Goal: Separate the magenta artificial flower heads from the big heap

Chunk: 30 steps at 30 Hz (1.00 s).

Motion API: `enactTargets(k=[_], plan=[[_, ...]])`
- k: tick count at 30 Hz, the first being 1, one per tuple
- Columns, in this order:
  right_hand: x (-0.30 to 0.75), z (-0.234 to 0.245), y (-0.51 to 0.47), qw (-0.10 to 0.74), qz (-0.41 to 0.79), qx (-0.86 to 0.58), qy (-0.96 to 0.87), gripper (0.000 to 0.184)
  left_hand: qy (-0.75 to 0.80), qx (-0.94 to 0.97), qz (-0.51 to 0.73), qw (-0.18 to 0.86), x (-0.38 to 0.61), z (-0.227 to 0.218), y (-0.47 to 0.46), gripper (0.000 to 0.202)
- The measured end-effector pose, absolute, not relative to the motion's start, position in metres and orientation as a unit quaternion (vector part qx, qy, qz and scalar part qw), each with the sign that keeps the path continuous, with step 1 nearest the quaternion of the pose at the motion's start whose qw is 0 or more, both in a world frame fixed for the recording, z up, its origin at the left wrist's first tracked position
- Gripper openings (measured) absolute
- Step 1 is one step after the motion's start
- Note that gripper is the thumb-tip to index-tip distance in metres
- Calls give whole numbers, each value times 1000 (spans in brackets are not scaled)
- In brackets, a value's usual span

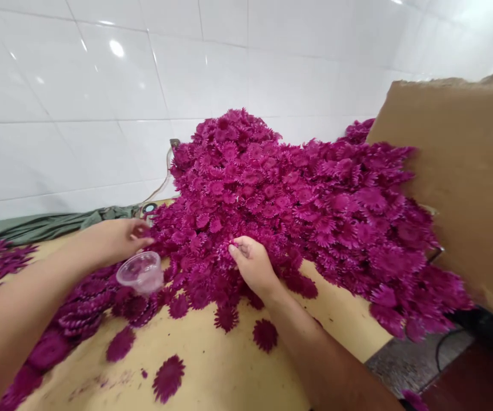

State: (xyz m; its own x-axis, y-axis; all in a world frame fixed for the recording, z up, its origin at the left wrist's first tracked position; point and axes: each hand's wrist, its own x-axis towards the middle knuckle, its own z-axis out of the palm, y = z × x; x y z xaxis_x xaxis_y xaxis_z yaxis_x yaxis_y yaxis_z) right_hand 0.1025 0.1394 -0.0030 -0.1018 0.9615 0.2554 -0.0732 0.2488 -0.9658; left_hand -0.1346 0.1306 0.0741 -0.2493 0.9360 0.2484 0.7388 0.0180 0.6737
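Observation:
A large heap of magenta artificial-looking flower heads (250, 188) covers the middle of the table. At its front edge my right hand (252, 264) pinches a magenta flower head (228, 251) between thumb and forefinger. My left hand (124, 238) is by the heap's left edge with its fingers curled; a bit of magenta shows at the fingertips, but I cannot tell what is held. Just below that hand stands a small clear plastic cup (141, 271), among flower heads. Stacked flower heads (79, 308) lie in rows under and beside my left forearm.
Loose flower heads (169, 378) lie on the yellowish tabletop (212, 371). On the right, a big cardboard sheet or box (456, 182) borders the heap. Green cloth (66, 225) runs along the white tiled wall (100, 74), near a cable (159, 188).

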Motion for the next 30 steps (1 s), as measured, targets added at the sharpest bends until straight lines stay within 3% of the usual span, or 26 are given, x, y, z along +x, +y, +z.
enactTargets(k=[2,5,10,15,20,26,30], plan=[[102,-2,137,540,490,-373,-573,7,721,605,309,134,-96,86,107,19],[102,-2,130,521,502,-354,-593,11,644,622,357,265,-37,71,83,29],[107,-3,126,532,357,-377,-669,13,571,531,511,363,4,24,88,27],[107,-3,127,544,266,-381,-698,15,538,474,562,412,0,15,94,20],[106,-1,125,532,295,-394,-689,18,545,472,546,427,-7,12,84,17],[104,3,119,468,442,-339,-686,25,575,459,566,372,-13,1,85,33],[102,0,121,460,461,-323,-687,15,562,455,564,399,-8,-4,86,38]])
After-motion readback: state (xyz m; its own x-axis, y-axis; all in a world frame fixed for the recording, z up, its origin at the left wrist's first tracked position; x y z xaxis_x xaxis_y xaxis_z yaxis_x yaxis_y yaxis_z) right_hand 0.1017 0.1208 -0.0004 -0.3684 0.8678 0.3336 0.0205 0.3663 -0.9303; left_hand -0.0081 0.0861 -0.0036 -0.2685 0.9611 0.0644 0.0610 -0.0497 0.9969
